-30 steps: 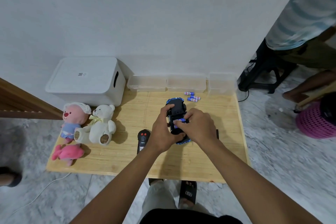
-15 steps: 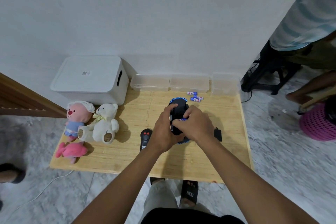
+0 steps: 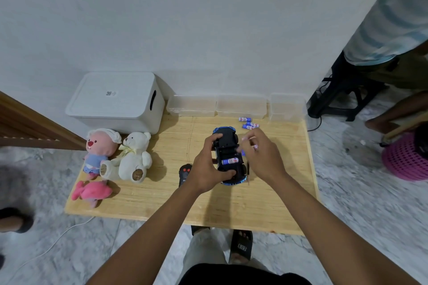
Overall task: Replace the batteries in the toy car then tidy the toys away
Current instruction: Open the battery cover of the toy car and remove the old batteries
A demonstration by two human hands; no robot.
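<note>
The blue and black toy car (image 3: 225, 139) lies upside down on the wooden table (image 3: 148, 201), and my left hand (image 3: 206, 169) grips it from the left side. One blue and white battery (image 3: 229, 161) sits in its open compartment. My right hand (image 3: 261, 157) hovers just right of the car with curled fingers; its fingertips are blurred, and a small blue bit shows beneath them that I cannot identify. Three spare batteries (image 3: 249, 123) lie behind the car.
A black remote (image 3: 185, 171) lies left of the car, and a thin dark piece (image 3: 248, 172) right of it. Plush toys (image 3: 133, 157) sit at the left. A white lidded box (image 3: 115, 99) and three clear containers (image 3: 240, 105) line the wall. Another person (image 3: 393, 18) and a pink basket (image 3: 405, 159) are at right.
My right hand has lifted off the battery compartment and moved right, uncovering the battery in it. My left hand still grips the car.
</note>
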